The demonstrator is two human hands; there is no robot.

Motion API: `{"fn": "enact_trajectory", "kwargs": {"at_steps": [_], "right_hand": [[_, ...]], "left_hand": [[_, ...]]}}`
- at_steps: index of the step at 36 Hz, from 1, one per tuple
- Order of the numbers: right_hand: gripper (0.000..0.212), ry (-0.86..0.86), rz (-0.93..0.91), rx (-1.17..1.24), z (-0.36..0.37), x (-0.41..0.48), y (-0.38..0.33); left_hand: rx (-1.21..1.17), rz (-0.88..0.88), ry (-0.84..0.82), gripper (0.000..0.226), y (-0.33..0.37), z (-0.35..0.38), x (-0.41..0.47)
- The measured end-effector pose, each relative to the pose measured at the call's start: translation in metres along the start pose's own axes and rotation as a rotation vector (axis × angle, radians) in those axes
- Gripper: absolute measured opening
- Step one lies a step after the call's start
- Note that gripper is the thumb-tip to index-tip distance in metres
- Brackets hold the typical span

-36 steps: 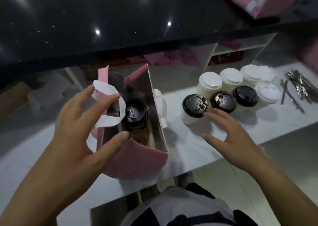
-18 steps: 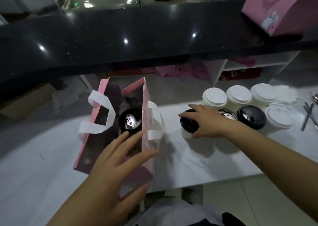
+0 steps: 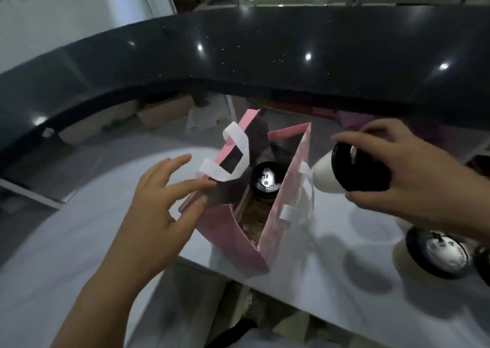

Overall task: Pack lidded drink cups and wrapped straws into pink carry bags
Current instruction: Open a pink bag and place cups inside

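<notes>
- Beside the pink bag (image 3: 220,231), at its right wall, the right hand (image 3: 413,170) is clamping the held cup (image 3: 324,174) by its black lid (image 3: 360,170). The cup is tilting.
- Left hand (image 3: 159,204), fingers spread, is bracing the bag's left wall.
- Packed cup (image 3: 266,179) is sitting upright inside, at the far end.
- Judgement: second-cup step is under way. The next move is calling for righting the cup and lowering it into the near gap.

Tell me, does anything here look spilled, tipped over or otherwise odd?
Only one thing: the black-lidded cup in the right hand is tilted well over, beside the pink bag. It is held, not fallen, and no spill shows. The cup inside the bag stands upright.
</notes>
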State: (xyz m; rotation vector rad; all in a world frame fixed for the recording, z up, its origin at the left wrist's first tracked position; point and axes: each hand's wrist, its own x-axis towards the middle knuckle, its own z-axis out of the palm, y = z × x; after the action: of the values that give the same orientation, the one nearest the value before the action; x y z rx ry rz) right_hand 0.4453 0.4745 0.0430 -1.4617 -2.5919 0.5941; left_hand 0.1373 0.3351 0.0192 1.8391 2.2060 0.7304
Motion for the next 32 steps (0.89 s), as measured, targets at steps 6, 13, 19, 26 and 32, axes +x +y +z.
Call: {"fn": "enact_trajectory", "kwargs": {"at_steps": [6,13,19,26,32], "right_hand": [[0.081,0.142,-0.341,0.116,-0.04,0.004,-0.063],[0.082,-0.077,-0.433,0.008,-0.035,0.03,-0.111],[0.081,-0.311,-0.38,-0.218,0.003,0.063,-0.129],[0.078,-0.479,-0.367,-0.354,0.064,0.097,-0.138],[0.088,-0.524,-0.359,-0.453,0.107,0.112,-0.134]], "left_hand": [[-0.039,-0.141,-0.144,0.03,-0.003,0.006,0.023],[-0.382,-0.119,-0.377,0.066,-0.023,-0.007,0.023],[-0.526,-0.116,-0.5,0.097,-0.045,-0.009,0.02],[-0.594,-0.049,-0.558,0.106,-0.063,-0.011,0.023],[-0.633,-0.03,-0.572,0.105,-0.075,-0.011,0.025]]}}
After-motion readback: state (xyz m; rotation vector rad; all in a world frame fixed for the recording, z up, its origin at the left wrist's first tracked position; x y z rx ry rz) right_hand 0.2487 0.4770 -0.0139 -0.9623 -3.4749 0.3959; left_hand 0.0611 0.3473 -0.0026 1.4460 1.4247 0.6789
